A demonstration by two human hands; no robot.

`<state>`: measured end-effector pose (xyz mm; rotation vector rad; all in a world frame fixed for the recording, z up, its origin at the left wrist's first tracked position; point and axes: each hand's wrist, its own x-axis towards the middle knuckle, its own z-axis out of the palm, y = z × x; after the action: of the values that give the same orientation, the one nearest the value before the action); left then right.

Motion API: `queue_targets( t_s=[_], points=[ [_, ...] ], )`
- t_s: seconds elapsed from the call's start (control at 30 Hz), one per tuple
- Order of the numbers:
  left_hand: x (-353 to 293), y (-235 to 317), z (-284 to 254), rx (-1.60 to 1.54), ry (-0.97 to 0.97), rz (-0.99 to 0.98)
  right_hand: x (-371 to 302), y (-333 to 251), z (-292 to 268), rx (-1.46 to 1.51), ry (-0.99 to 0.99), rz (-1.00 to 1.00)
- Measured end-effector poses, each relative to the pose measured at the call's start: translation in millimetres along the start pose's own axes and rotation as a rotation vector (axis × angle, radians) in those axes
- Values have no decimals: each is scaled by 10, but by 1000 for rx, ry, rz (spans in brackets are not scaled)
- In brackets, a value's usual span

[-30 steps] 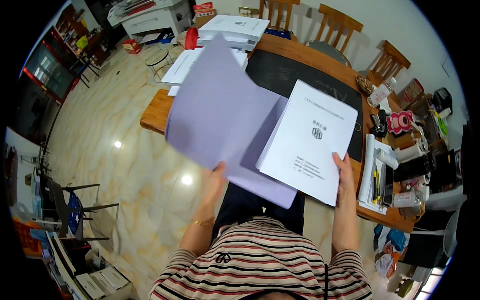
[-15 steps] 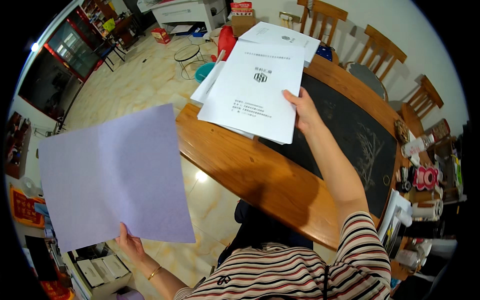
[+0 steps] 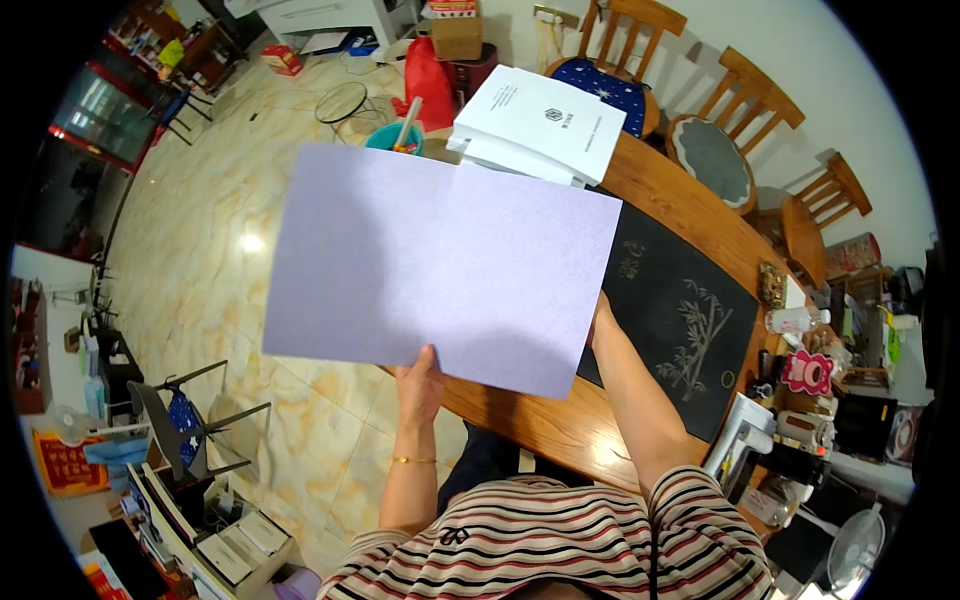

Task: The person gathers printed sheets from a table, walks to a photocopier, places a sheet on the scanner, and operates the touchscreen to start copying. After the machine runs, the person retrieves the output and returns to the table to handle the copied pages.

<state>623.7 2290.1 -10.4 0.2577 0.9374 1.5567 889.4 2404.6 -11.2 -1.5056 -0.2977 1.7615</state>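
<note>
A large lilac sheet of paper [image 3: 440, 265] is held up in front of me, over the table's left end. My left hand [image 3: 420, 385] is closed on its lower edge, thumb on the near face and fingers behind. My right hand [image 3: 602, 322] is at the sheet's right edge. Its fingers are hidden behind the sheet, so what they hold cannot be made out. Just beyond the sheet's top edge, stacked white printed documents [image 3: 540, 120] lie on the far part of the table, their layers slightly out of line.
The wooden table [image 3: 655, 180] has a black inset panel [image 3: 650, 320] with a bamboo drawing. A plastic bottle [image 3: 798, 320] and a pink object [image 3: 808, 372] stand at its right. Wooden chairs [image 3: 745, 100] line the far side. A teal bin [image 3: 385, 140] and red bag [image 3: 428, 85] are beyond.
My left hand has carried the lilac sheet right and up, and it now covers the printed document my right hand held. My right hand has shifted down, its fingers now hidden.
</note>
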Motion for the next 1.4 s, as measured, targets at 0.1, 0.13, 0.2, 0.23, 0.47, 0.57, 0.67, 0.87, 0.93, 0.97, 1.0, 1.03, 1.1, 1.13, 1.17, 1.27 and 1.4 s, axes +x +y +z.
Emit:
queue_targets(
  t_s=[0.1,0.13,0.2,0.23,0.47,0.57,0.67,0.87,0.93,0.97,1.0,1.03,1.1,1.13,1.17,1.27,1.4],
  points=[
    [277,-219,14,-10,9,-94,-245,3,-371,79,-10,-51],
    [350,-223,79,-16,1,-134,-316,19,-464,110,-19,-54],
    [429,-202,142,7,4,-207,-459,50,-552,25,-37,-28],
    [465,-192,143,32,15,-237,-513,74,-570,-16,-48,-15],
    [422,-98,73,200,166,-509,-334,346,-614,-246,217,-135],
    [209,228,206,351,57,-807,-381,132,-557,-478,361,-262],
    [320,447,446,1004,-351,-800,-303,74,-694,-553,445,-404],
    [1532,199,2084,1506,-903,601,-272,-158,-922,-544,489,-506],
    [2088,-102,2521,1626,-1022,897,-277,-197,-944,-494,461,-541],
    [2277,-265,2741,1706,-1059,928,-305,-153,-981,-462,460,-544],
    [2420,-421,2940,1780,-1103,958,-344,-98,-1045,-449,472,-568],
    [2555,-532,3091,1866,-1178,932,-389,-51,-1111,-437,481,-591],
    [2701,-710,3279,1992,-1306,840,-527,-32,-1139,-366,501,-578],
    [2740,-775,3328,2033,-1353,770,-568,17,-1183,-371,513,-561],
    [2760,-849,3361,2068,-1407,697,-629,76,-1258,-374,531,-541],
    [2781,-974,3349,2150,-1462,686,-717,208,-1377,-369,564,-473],
    [2753,-995,3375,2128,-1433,770,-693,302,-1403,-337,564,-453]
  ],
)
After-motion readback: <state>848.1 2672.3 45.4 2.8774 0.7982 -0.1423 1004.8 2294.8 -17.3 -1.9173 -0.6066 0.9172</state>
